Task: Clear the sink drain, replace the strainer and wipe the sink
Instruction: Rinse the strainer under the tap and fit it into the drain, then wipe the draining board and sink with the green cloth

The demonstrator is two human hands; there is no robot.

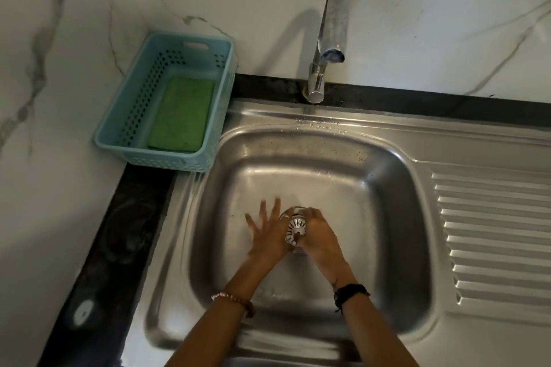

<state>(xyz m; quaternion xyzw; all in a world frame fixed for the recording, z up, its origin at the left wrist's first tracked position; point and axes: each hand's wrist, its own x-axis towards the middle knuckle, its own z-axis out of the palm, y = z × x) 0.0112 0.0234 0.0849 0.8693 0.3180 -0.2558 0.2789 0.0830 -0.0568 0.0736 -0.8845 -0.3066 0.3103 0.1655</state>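
the left hand [267, 234] has its fingers spread wide and flat, tips fanned toward the back of the basin, the palm edge touching the strainer [295, 231]. the right hand [320, 235] is curled, fingers pressed together and wrapped against the strainer's right side; whether they truly pinch it i cannot tell, as the hands are motion-blurred. the strainer is a small round metal cup with slotted walls, shiny, tilted on its side between the two hands just above the drain opening [293, 213], whose curved rim shows behind it at the middle of the basin floor.

a beaded bracelet [231, 298] circles the left wrist, a dark band [350, 292] the right.

the sink [396, 188] is brushed stainless steel, a square bowl with rounded corners and smooth sloping walls; its floor around the hands is bare on all sides. to the right lies a ribbed draining board [492, 235] with raised parallel ridges. a chrome tap [328, 39] arches over the back rim, water drops beneath it. a dark stone counter edge [98, 247] frames the sink on the left. at the back left corner sits a pale blue perforated plastic basket [131, 116] holding a flat green scouring pad [182, 113], against white veined marble wall [59, 39].
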